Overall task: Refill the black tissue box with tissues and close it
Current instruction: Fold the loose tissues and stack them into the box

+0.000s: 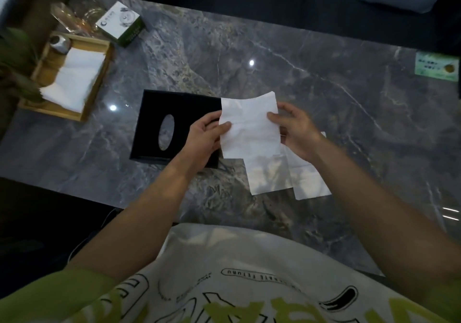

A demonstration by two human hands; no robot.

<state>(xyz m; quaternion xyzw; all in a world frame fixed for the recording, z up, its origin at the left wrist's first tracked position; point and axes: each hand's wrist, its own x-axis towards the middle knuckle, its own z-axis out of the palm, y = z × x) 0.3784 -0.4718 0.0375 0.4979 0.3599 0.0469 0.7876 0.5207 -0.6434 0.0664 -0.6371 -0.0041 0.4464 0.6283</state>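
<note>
- A white tissue [249,125] is pinched by left hand [203,138] and right hand [295,129], fingers closed on its edges.
- Refilling step seems in hand; next it likely must be laid into the black tissue box [159,113].

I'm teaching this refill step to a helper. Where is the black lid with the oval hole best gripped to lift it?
Probably by its two long outer edges, coming straight down from above. The black lid lies flat on the marble table, so its rim sides are exposed. The left hand and tissue cover its right end, so its left half is freer.
</note>
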